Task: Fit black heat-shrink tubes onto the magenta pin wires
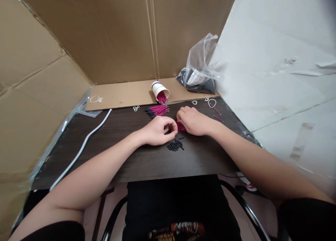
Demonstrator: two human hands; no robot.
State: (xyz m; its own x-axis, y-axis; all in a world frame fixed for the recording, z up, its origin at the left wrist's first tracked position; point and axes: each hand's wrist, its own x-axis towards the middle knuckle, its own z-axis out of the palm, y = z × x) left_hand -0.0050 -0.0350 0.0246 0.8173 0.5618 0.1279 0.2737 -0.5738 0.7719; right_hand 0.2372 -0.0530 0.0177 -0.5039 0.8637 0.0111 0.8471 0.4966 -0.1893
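Both hands meet at the middle of a dark table [126,164]. The left hand [157,130] has its fingers curled inward, thumb and forefinger pinched together; whatever it pinches is too small to make out. The right hand [194,121] lies palm down, its fingers closed over a small bunch of pink wires [180,126] that shows between the two hands. Just in front of the hands, toward the person, lies a loose heap of short black tubes [175,145]. Beyond the hands, a paper cup [159,89] lies tipped on its side with pink wires spilling from its mouth into a pile [157,110]. A plastic bag [201,67] sits at the table's far right corner. A white strip [86,139] runs along the left part of the table.
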